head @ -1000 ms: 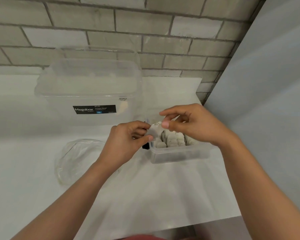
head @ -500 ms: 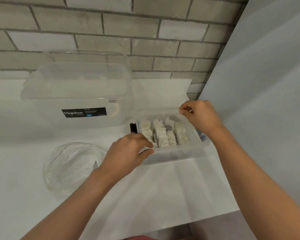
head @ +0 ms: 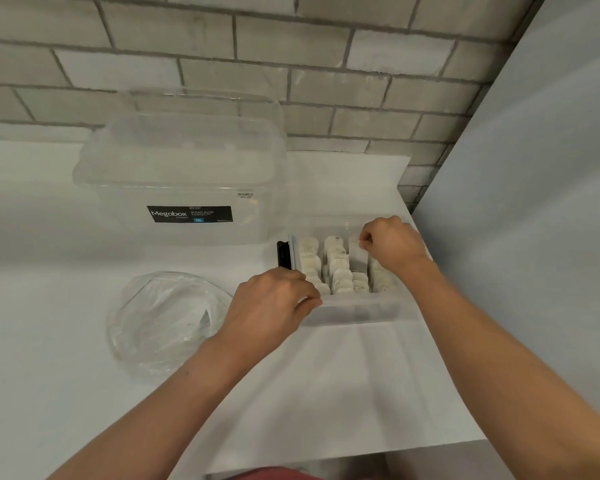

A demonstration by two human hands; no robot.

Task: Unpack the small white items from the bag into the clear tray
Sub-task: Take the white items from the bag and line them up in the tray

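Observation:
A small clear tray (head: pixel 352 311) stands on the white table, right of centre, with several small white items (head: pixel 340 268) standing in rows inside it. My left hand (head: pixel 274 306) grips the tray's near left corner, thumb on the front rim. My right hand (head: pixel 390 242) hovers over the tray's far right part and pinches one white item (head: pixel 359 251) between its fingertips. The crumpled clear plastic bag (head: pixel 168 318) lies flat on the table to the left of the tray; I cannot tell if anything is left inside.
A large clear storage box with a black Megabox label (head: pixel 189 214) stands behind the bag. A brick wall (head: pixel 291 81) closes the back and a grey panel (head: pixel 534 237) the right side. The table's front edge (head: pixel 361 455) runs near my body.
Both hands dropped from above the tray: the left took hold of its near corner, the right moved to the far right side, then a little inward while pinching an item.

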